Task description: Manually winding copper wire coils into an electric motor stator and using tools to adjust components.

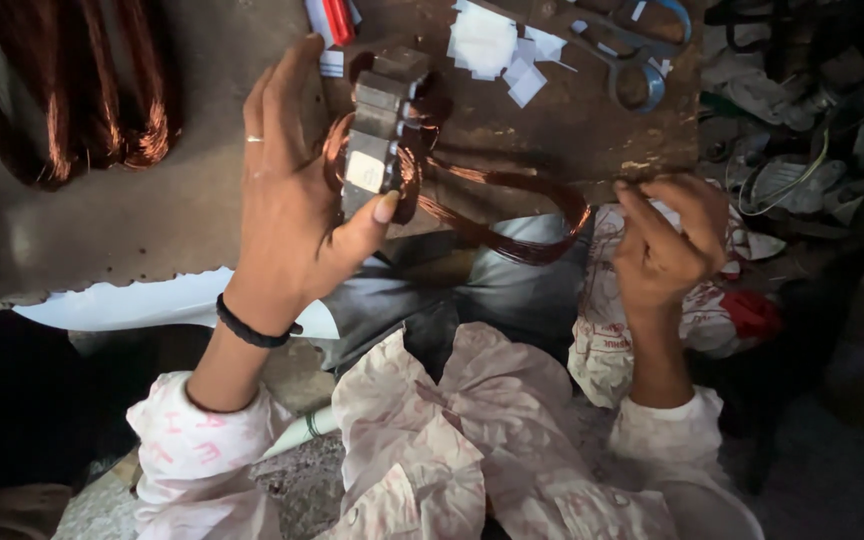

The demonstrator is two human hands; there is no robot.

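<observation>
My left hand [292,190] grips a grey metal stator core [380,125] with copper wire wound through its slots, thumb pressed on its lower end. A loop of copper winding [512,215] trails from the core to the right. My right hand [667,240] is closed, fingers pinched together at the far end of that loop, over a white printed cloth [602,340]. I cannot tell whether the fingers actually hold the wire.
A worn brown work board [552,130] carries white paper scraps [497,45], blue-handled scissors [637,60] and a red item [337,20]. Copper coil bundles [102,110] lie at the upper left. A white sheet [152,300] rests under the left wrist. Cluttered wires sit at the right.
</observation>
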